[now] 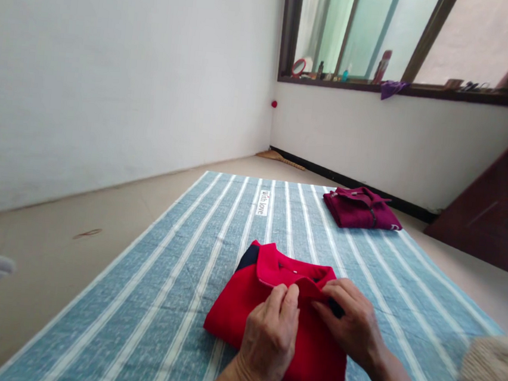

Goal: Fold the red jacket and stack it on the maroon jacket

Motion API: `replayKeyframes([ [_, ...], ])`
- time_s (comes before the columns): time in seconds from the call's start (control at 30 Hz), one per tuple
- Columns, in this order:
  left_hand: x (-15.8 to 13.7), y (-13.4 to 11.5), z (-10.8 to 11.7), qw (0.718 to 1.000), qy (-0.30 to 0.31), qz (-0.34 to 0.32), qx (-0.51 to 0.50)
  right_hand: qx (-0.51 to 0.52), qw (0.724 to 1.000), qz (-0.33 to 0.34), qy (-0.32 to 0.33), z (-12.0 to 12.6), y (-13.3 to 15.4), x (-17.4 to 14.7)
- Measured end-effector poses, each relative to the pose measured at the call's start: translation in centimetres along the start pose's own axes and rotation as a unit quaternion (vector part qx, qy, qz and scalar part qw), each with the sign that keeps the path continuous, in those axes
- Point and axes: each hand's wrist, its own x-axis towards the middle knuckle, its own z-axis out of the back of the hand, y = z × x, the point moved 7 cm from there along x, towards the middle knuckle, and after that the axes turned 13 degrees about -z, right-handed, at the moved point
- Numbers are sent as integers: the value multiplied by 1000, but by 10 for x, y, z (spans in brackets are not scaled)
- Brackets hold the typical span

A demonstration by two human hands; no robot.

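"Lying where, exactly, is the red shirt (233,314)?"

"On the near middle of the striped cloth (175,267), folded, its collar (268,268) toward the cloth's far end."

"And the person's hands?"

"Both are on the shirt. The left hand (269,342) pinches the collar's front edge in bunched fingertips. The right hand (351,323) pinches the collar's right end, thumb below, the other fingers bent and close together."

"What else is on the cloth?"

"A folded maroon garment (355,211) sits at its far right corner, well apart from the hands. On its far half, a patch (263,203) reads 'With love'. By its near right edge is a cream knit (495,366), partly out of view; what it is cannot be told."

"And around the cloth?"

"Past its far end, a broom (279,156) lies in the corner. Beyond its far right, a purple rag (392,90) hangs over a sill (336,84). To its left, a thin brown loop (87,234) lies on the floor (130,214)."
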Motion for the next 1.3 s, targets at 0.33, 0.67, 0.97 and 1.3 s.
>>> replayKeyframes([
  [0.33, 8, 7, -11, 999, 8, 6, -33, -53, 994, 85, -32, -2, 13, -10],
  [0.67, 11, 5, -12, 999, 24, 19, -34, -32, 997, 68, 31, -8, 7, -17],
  [0.97, 7, 2, -16, 998, 48, -7, -49, 55, 985, -37, 162, 16, -3, 28],
  [1.3, 5, 3, -13, 993, 69, -14, -90, -112, 948, -99, 281, -10, -28, 41],
])
